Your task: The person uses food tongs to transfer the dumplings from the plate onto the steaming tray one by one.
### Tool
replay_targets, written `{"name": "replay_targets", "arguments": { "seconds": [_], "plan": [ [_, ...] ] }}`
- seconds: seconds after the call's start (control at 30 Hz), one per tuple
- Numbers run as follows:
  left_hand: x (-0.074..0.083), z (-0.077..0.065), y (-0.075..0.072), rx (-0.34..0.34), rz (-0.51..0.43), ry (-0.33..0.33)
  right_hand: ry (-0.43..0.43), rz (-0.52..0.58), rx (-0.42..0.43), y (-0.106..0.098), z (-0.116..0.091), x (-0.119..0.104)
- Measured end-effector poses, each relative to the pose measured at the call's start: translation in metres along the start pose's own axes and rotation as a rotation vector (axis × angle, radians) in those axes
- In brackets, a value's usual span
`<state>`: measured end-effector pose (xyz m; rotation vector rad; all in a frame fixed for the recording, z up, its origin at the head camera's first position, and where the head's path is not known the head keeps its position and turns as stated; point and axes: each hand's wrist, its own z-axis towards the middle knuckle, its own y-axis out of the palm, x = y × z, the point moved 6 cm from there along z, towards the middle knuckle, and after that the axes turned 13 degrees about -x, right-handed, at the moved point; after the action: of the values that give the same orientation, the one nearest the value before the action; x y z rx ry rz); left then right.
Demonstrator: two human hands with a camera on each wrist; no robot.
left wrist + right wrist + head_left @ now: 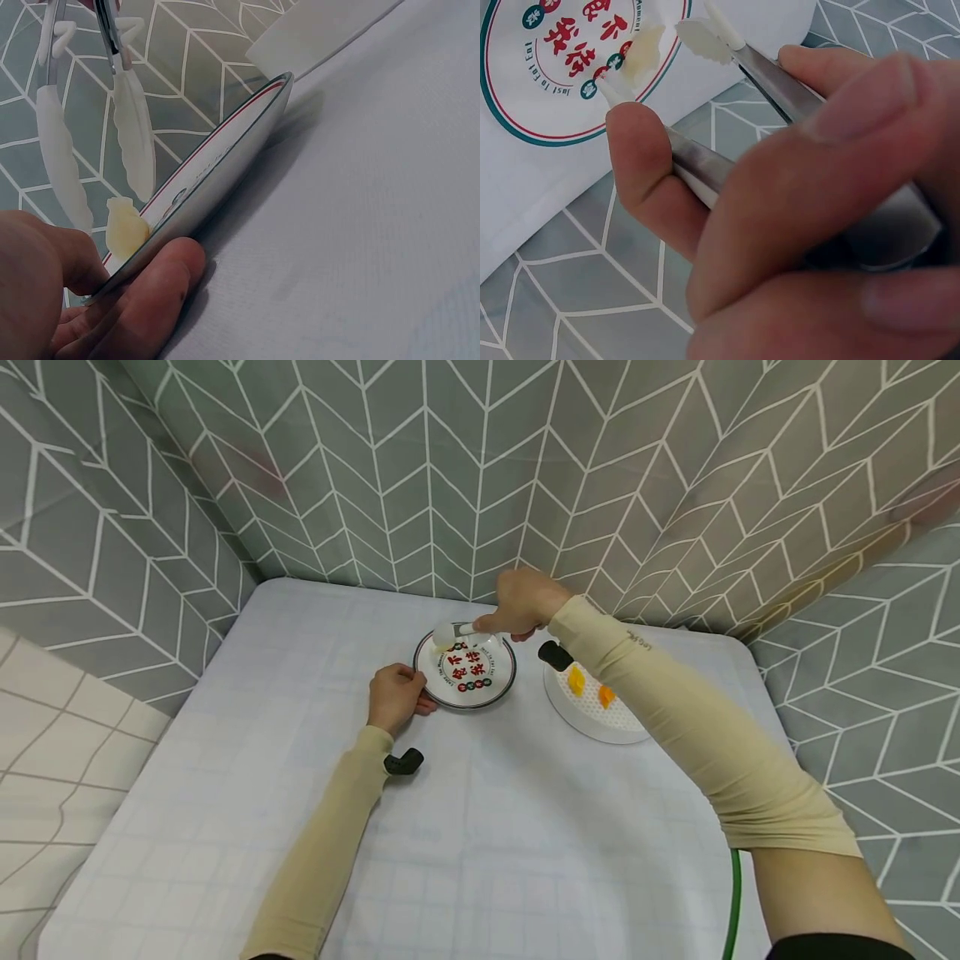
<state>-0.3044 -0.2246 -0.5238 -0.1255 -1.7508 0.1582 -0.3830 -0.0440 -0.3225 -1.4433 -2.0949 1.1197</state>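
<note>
My right hand (528, 600) grips a pair of tongs (791, 94) with metal arms and white tips. In the left wrist view the tong tips (135, 139) stand apart above the plate. A pale yellow lump (126, 232) lies on the plate between and just below them, near the rim. The round white plate (480, 692) bears red characters and a dark rim line. My left hand (395, 700) holds its near left edge, thumb above and fingers beneath. From the left wrist camera the plate looks slanted; whether it is lifted I cannot tell.
Right of the plate stands a round white dish (576, 717) with a dotted bottom, holding a yellow piece (576, 681) and an orange piece (606, 696). My right forearm partly covers it. A patterned curtain (450, 468) hangs behind the white table (525, 868); a green cord (734, 902) runs at right.
</note>
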Motion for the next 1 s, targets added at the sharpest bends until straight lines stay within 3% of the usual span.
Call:
{"name": "replay_targets", "arguments": {
  "seconds": [0.67,1.0],
  "plan": [
    [0.000,0.001,0.000,-0.001,0.009,0.005,-0.036,-0.007,0.003,0.008,0.009,-0.004],
    [0.004,0.000,0.000,0.000,0.019,-0.004,-0.012,-0.010,-0.002,0.007,0.012,-0.003]
  ]
}}
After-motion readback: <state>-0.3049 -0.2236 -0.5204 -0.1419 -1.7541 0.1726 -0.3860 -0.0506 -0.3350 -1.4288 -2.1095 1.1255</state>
